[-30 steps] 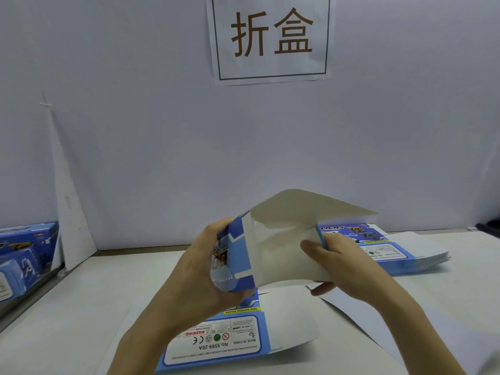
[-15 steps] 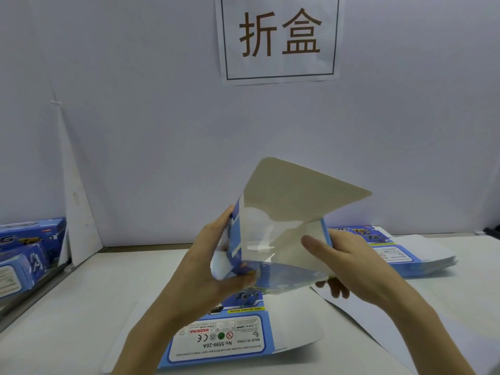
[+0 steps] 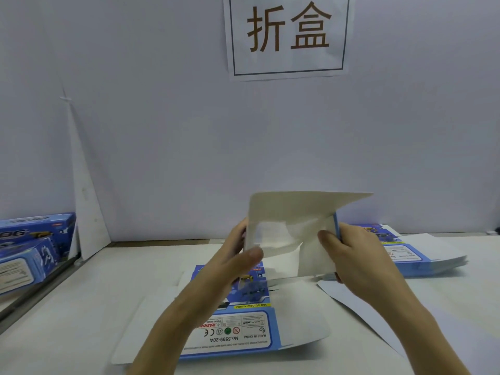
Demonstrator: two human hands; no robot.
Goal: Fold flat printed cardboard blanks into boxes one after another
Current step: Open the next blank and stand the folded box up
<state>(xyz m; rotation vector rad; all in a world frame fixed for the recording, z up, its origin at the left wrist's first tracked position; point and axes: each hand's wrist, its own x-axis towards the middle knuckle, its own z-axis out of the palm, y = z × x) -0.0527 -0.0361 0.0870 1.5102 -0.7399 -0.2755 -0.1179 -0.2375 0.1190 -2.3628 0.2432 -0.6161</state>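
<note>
At the far left I see folded blue boxes (image 3: 32, 247) piled by the edge of the counter (image 3: 67, 320). Just beside them a white triangular card (image 3: 86, 212) leans against the wall.

Toward the middle, the left hand (image 3: 235, 255) grips the left side of the half-formed box (image 3: 292, 228), which is held in the air above the counter. Its fingers (image 3: 253, 256) curl round that edge, with the thumb on the white face toward me. The box shows me its white inner side, with a large flap jutting to the right at the top. High on the wall above it hangs a sign (image 3: 288, 36) with two brown characters. Under the box a flat printed blank (image 3: 243, 326) lies on the counter, print up.

The right hand (image 3: 354, 261) pinches the box's right side, thumb on the inner face and the other fingers behind. Past it, a stack of flat blanks (image 3: 422, 258) rests near the wall, and a white sheet (image 3: 359, 307) lies in front of it.
</note>
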